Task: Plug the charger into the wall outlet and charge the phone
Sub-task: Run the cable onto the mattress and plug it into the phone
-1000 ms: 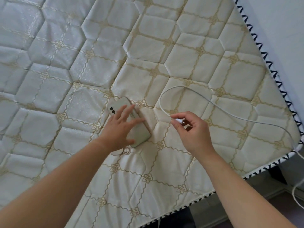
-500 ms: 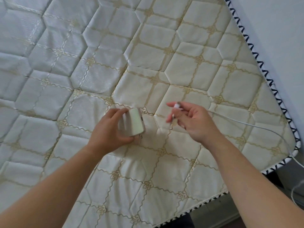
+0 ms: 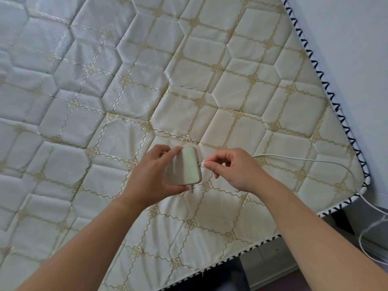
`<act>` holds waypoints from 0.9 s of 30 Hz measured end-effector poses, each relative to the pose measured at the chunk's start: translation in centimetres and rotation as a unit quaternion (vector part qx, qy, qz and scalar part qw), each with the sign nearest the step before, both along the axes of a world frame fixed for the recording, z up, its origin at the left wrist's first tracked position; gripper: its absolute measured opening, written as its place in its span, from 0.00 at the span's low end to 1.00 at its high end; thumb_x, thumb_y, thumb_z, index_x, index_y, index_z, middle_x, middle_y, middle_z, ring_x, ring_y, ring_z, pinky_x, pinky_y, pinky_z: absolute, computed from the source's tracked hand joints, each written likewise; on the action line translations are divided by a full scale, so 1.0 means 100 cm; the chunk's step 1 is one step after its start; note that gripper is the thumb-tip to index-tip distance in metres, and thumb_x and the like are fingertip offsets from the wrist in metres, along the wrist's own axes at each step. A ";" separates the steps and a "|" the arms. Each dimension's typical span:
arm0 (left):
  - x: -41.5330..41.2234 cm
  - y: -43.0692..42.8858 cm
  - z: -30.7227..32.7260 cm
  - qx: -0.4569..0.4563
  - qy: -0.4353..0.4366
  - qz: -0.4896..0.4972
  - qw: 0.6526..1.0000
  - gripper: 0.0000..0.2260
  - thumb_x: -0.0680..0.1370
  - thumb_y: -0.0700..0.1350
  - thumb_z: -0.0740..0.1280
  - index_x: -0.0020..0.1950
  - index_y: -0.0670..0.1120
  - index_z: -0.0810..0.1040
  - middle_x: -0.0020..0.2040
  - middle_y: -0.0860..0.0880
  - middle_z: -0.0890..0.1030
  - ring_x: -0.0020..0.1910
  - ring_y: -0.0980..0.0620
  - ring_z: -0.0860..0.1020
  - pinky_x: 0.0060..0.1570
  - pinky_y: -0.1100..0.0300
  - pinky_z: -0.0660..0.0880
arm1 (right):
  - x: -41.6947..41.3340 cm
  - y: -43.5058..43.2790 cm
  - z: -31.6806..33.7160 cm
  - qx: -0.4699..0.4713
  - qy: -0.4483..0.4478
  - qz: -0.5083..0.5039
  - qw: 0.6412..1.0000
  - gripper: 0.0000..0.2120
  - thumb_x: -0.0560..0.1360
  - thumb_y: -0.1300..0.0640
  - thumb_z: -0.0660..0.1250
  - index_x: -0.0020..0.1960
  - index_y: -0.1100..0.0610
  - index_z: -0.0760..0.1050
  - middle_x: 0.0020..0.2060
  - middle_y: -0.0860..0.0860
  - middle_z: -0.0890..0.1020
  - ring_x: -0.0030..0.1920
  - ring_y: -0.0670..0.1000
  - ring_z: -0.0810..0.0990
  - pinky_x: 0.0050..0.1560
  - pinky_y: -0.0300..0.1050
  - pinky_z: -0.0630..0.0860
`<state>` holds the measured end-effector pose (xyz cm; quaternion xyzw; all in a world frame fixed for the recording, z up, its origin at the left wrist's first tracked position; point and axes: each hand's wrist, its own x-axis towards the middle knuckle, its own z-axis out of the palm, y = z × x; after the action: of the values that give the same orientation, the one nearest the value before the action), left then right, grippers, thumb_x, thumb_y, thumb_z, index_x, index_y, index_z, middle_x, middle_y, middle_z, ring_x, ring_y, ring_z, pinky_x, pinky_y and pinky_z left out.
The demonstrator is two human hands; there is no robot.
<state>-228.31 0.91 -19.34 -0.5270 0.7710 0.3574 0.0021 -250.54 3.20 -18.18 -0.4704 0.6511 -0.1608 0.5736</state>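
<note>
A pale green phone (image 3: 184, 166) is lifted a little off the mattress, its bottom end turned to the right. My left hand (image 3: 151, 177) grips it from the left side. My right hand (image 3: 233, 169) pinches the white connector (image 3: 203, 164) of the charging cable (image 3: 304, 160), and the connector's tip touches the phone's bottom edge. I cannot tell whether it is fully in. The cable runs right across the mattress and drops over its corner. The charger plug and the wall outlet are out of view.
A quilted cream mattress (image 3: 147, 80) with gold stitching fills the view; its black-and-white trimmed edge (image 3: 327, 85) runs along the white wall (image 3: 357, 59) at right. Slack cable (image 3: 369, 234) hangs down to the floor beyond the near right corner.
My left hand has picked the phone up off the mattress and turned its bottom end right. My right hand has brought the connector left to the phone's port.
</note>
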 end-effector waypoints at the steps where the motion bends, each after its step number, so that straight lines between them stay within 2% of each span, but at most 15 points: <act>1: -0.002 -0.001 0.002 -0.004 -0.002 -0.005 1.000 0.42 0.56 0.64 0.74 0.68 0.54 0.67 0.60 0.50 0.72 0.55 0.52 0.73 0.47 0.59 0.73 | -0.002 0.000 0.001 -0.001 0.004 -0.004 1.000 0.06 0.71 0.48 0.69 0.38 0.49 0.82 0.23 0.42 0.78 0.21 0.41 0.70 0.25 0.28 0.65; 6: -0.013 -0.002 0.009 -0.044 -0.031 -0.062 0.997 0.41 0.56 0.59 0.77 0.66 0.51 0.71 0.57 0.46 0.75 0.52 0.45 0.75 0.49 0.52 0.75 | -0.007 -0.002 0.009 0.004 0.073 0.062 0.995 0.06 0.70 0.47 0.69 0.35 0.46 0.80 0.27 0.42 0.79 0.30 0.39 0.76 0.30 0.30 0.67; 10: -0.022 -0.002 0.011 -0.051 -0.033 -0.063 0.996 0.39 0.55 0.57 0.77 0.65 0.50 0.73 0.56 0.45 0.75 0.51 0.44 0.75 0.51 0.53 0.72 | -0.008 -0.001 0.012 0.009 0.087 0.076 0.993 0.11 0.71 0.48 0.68 0.31 0.43 0.75 0.27 0.44 0.81 0.29 0.37 0.76 0.29 0.30 0.67; 14: -0.028 0.003 0.008 -0.049 -0.017 -0.027 0.998 0.39 0.55 0.55 0.78 0.65 0.50 0.73 0.57 0.45 0.75 0.52 0.44 0.75 0.50 0.53 0.71 | -0.011 -0.001 0.009 -0.018 0.103 0.073 0.992 0.09 0.71 0.48 0.68 0.32 0.44 0.76 0.27 0.44 0.81 0.30 0.37 0.76 0.32 0.37 0.67; 16: -0.032 0.003 0.006 -0.069 -0.023 -0.031 0.997 0.39 0.55 0.56 0.78 0.65 0.49 0.73 0.57 0.44 0.76 0.52 0.43 0.76 0.51 0.51 0.72 | -0.016 0.001 0.005 -0.028 0.118 0.070 0.990 0.07 0.71 0.47 0.68 0.35 0.44 0.77 0.28 0.43 0.82 0.33 0.36 0.76 0.34 0.38 0.68; 18: -0.038 0.000 0.005 -0.069 -0.032 -0.051 0.996 0.39 0.56 0.57 0.76 0.66 0.50 0.73 0.57 0.45 0.76 0.53 0.43 0.76 0.54 0.49 0.71 | -0.023 0.007 0.000 -0.044 0.128 0.067 0.989 0.03 0.71 0.46 0.68 0.42 0.44 0.78 0.33 0.40 0.82 0.36 0.34 0.74 0.37 0.38 0.68; 20: -0.046 -0.006 0.004 -0.055 -0.040 -0.076 0.995 0.40 0.57 0.57 0.76 0.67 0.51 0.71 0.57 0.46 0.75 0.54 0.43 0.75 0.55 0.50 0.70 | -0.031 0.014 -0.002 -0.077 0.139 0.075 0.984 0.15 0.68 0.45 0.70 0.55 0.43 0.75 0.42 0.38 0.80 0.41 0.35 0.71 0.42 0.37 0.67; 22: -0.053 -0.010 0.003 -0.037 -0.048 -0.093 0.994 0.41 0.57 0.57 0.75 0.69 0.51 0.69 0.59 0.46 0.74 0.56 0.44 0.74 0.56 0.50 0.70 | -0.037 0.021 -0.003 -0.113 0.157 0.113 0.975 0.28 0.65 0.47 0.72 0.64 0.41 0.69 0.52 0.41 0.78 0.50 0.43 0.71 0.51 0.40 0.70; 24: -0.059 -0.012 0.002 -0.016 -0.045 -0.093 0.995 0.42 0.57 0.57 0.75 0.70 0.52 0.68 0.60 0.47 0.73 0.58 0.45 0.73 0.58 0.50 0.70 | -0.034 0.025 -0.006 -0.151 0.188 0.141 0.960 0.32 0.65 0.51 0.73 0.67 0.44 0.68 0.57 0.46 0.78 0.54 0.51 0.73 0.55 0.46 0.72; 27: -0.066 -0.017 0.002 -0.004 -0.030 -0.088 0.996 0.42 0.57 0.57 0.75 0.70 0.52 0.68 0.59 0.48 0.73 0.56 0.47 0.73 0.56 0.51 0.72 | -0.029 0.027 -0.012 -0.237 0.231 0.126 0.935 0.27 0.65 0.59 0.72 0.64 0.52 0.75 0.50 0.52 0.81 0.48 0.57 0.78 0.46 0.55 0.77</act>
<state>-234.88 -0.74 -19.15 -0.4676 0.8155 0.3367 0.0545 -253.47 5.89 -19.37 -0.6949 0.6443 -0.1237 0.2944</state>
